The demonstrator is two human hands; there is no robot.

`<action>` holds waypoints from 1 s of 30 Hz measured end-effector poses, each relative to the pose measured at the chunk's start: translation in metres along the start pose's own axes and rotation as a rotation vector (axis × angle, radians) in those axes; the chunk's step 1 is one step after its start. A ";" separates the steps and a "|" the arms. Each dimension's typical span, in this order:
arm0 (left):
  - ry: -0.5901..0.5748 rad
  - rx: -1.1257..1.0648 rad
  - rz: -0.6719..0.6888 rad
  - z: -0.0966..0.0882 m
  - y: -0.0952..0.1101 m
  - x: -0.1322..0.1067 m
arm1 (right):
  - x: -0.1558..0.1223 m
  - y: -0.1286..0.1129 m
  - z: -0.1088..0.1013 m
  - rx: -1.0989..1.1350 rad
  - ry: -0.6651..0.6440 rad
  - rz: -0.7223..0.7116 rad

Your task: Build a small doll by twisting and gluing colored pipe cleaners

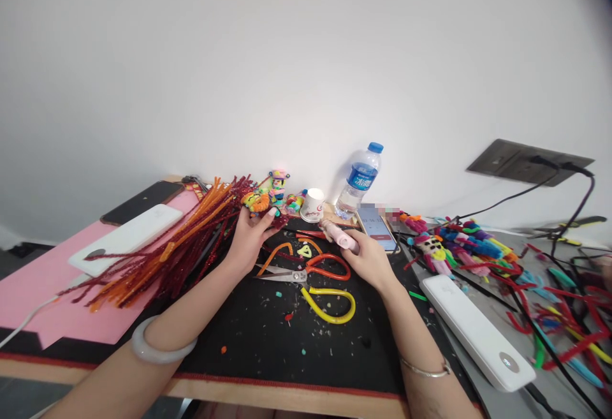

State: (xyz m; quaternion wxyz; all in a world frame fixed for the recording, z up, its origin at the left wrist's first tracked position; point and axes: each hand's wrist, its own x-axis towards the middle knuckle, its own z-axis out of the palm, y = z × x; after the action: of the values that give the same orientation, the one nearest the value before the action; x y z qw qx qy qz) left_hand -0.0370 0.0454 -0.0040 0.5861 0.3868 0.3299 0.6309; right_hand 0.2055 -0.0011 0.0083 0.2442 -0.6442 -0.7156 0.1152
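Note:
My left hand (251, 237) is closed around a small orange-and-yellow pipe cleaner figure (255, 202), with dark red glittery fuzz showing by the thumb. Fingers partly cover that figure. In my right hand (370, 259) is a pink hot glue gun (339, 235), its stained tip pointing left towards the figure. Below and between the hands lie open scissors (329, 322) with one orange and one yellow handle loop. Loose orange pipe cleaner pieces (277, 255) rest near the blades. Left of my left hand is a bundle of orange and dark red pipe cleaners (191, 259).
Behind the hands stand a pipe cleaner doll (278, 183), a paper cup (313, 204) and a water bottle (358, 183). A phone (375, 224) leans right of them. White power banks (478, 330) flank the black mat (268, 355). Several dolls (433, 253) and cables lie right.

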 end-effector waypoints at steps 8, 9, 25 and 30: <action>-0.017 0.017 -0.024 0.001 -0.001 -0.001 | 0.002 0.008 0.009 -0.231 0.098 0.005; -0.018 0.015 -0.021 0.002 0.000 -0.002 | 0.002 0.005 0.010 -0.221 0.135 -0.021; 0.105 -0.002 0.090 -0.004 0.001 0.005 | 0.015 -0.049 0.038 -0.210 -0.083 -0.486; 0.058 -0.004 0.060 0.001 0.002 0.001 | 0.016 -0.051 0.043 -0.226 -0.132 -0.451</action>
State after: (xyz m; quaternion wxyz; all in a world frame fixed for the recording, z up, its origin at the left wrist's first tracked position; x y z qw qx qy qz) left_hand -0.0373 0.0457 -0.0018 0.5577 0.3768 0.3338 0.6599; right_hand 0.1387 0.0141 -0.0006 0.1430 -0.4826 -0.8639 0.0189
